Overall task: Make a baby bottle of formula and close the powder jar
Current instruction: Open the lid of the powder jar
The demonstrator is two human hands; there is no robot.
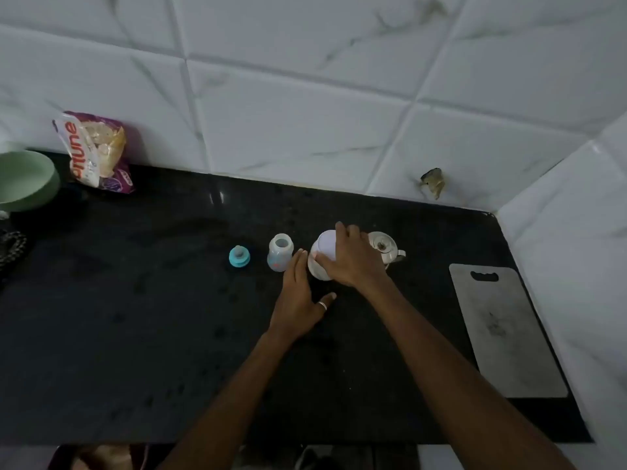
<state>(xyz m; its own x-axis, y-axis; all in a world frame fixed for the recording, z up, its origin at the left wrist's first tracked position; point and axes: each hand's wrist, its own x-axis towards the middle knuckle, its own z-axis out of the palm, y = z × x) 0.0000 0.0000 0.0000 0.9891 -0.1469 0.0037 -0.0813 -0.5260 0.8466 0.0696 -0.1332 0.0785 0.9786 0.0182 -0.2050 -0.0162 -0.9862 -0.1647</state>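
Observation:
A white powder jar (321, 256) stands on the black counter (135, 317), its white lid on top. My right hand (353, 257) lies over the lid, fingers curled around its rim. My left hand (300, 295), a ring on its thumb, reaches with straight fingers towards the jar's left side, between the jar and the bottle. The clear baby bottle (280, 252) stands open just left of the jar. Its blue teat cap (239, 256) sits on the counter further left. A small white kettle (385, 248) stands right behind my right hand.
A grey cutting board (505, 334) lies at the right by the tiled wall. At the back left are a purple-and-white snack bag (95, 150) and a green bowl (25, 181). A dark coiled object (12, 245) sits at the far left edge.

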